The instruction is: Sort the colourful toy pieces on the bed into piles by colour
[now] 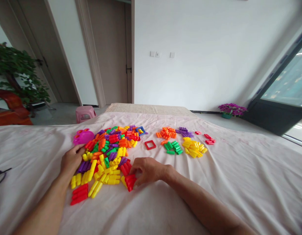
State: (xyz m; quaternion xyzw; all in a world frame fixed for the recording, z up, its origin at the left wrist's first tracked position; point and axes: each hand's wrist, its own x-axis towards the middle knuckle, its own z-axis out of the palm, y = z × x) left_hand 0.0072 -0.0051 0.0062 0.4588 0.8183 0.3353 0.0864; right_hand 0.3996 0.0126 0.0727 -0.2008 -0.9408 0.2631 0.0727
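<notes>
A mixed pile of plastic tube-shaped building blocks (pixel 114 150) in red, yellow, green, orange and purple lies on the cloth-covered surface. My left hand (pixel 71 160) rests against the pile's left side, fingers stretched toward it, their tips partly hidden; I see nothing held there. At the pile's near right edge my right hand (pixel 148 171) has thumb and fingers closed on a red block (pixel 130 181). Another red block (pixel 125 167) lies just behind that one. Yellow blocks (pixel 106 178) spread between the hands, and joined red blocks (pixel 79 194) lie at the near left.
Sorted heaps of orange (pixel 166 133), green (pixel 174 148), purple (pixel 185 132), yellow (pixel 194 148) and red blocks (pixel 210 140) lie to the right. A red square frame (pixel 150 145), a blue frame (pixel 140 131) and a pink paw-shaped piece (pixel 84 137) sit around the pile.
</notes>
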